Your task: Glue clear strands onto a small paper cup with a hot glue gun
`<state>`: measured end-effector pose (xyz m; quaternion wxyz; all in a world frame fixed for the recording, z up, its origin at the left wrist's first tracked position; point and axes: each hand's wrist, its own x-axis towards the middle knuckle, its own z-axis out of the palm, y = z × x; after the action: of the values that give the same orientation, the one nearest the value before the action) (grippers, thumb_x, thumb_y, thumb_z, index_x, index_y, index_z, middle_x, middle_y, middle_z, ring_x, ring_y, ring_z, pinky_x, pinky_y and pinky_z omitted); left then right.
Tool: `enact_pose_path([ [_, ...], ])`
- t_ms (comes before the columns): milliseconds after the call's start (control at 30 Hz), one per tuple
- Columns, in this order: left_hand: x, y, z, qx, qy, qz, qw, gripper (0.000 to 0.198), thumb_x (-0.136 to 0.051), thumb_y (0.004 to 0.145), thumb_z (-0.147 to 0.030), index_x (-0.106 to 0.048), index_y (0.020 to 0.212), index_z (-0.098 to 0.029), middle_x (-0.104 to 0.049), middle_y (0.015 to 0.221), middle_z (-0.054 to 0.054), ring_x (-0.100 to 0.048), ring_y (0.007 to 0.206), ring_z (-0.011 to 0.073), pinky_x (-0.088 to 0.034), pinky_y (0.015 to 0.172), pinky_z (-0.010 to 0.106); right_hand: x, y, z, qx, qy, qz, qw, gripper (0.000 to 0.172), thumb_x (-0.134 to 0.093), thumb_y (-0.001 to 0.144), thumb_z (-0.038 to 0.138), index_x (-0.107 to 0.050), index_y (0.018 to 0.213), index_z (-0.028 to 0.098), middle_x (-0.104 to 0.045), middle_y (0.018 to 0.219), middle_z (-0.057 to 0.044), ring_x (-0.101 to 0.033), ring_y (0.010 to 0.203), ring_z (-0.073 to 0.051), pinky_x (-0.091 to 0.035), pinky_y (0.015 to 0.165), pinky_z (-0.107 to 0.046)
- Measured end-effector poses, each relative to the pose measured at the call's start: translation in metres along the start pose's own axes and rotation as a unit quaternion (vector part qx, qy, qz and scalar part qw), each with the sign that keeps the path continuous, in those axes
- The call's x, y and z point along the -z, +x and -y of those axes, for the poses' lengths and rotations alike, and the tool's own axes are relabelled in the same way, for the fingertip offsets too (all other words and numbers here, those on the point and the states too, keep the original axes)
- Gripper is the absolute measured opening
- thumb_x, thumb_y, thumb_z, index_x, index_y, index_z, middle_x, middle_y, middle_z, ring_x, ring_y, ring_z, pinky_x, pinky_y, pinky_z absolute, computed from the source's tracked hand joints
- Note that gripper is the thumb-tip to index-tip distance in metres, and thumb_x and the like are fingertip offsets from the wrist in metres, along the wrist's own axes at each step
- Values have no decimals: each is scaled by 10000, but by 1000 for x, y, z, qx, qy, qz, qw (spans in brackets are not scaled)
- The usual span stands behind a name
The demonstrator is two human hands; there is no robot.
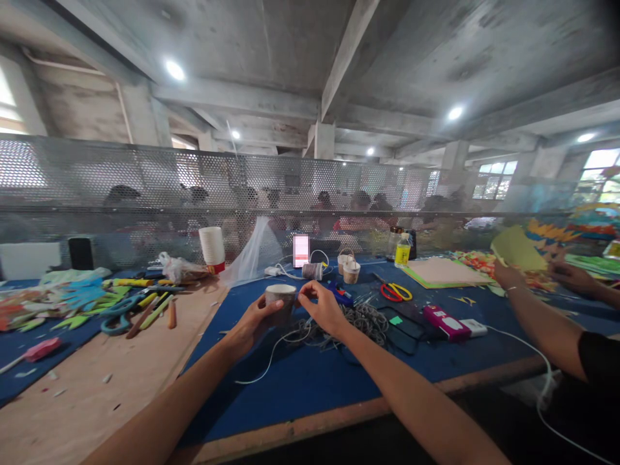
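Note:
My left hand (256, 324) is wrapped round a small paper cup (281, 294) with a pale rim and greyish sides, held above the blue mat (300, 394). Just right of the cup, the fingertips of my right hand (323, 309) are pinched together close to its side; what lies between them is too small to make out. A tangled pile of grey cord (365, 325) sits on the mat beneath and beside my right hand. One loose strand (271, 365) curves out toward the front left.
Behind my hands are a lying cord-wrapped cup (312, 271), small basket-like cups (351, 271) and a lit phone (301, 250). Red-and-yellow scissors (394, 292) and a purple box (445, 323) lie right. A co-worker's hands hold yellow-green sheets (518, 248). Stacked cups (212, 247) and tools (150, 313) are left.

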<state>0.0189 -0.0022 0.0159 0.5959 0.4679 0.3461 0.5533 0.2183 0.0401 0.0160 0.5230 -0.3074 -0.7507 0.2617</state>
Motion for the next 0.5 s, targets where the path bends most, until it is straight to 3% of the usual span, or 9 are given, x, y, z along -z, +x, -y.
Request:
enact_pose_path([
  [500, 0, -2, -1, 7, 8, 25, 1000, 550, -872, 769, -340, -700, 1249, -132, -769, 1190, 167, -735, 1025, 294, -553, 909, 395, 2, 0, 3, -15, 36, 10, 999, 109, -597, 920, 323, -591, 874, 224, -731, 801, -8, -730, 790, -190, -568, 820, -330],
])
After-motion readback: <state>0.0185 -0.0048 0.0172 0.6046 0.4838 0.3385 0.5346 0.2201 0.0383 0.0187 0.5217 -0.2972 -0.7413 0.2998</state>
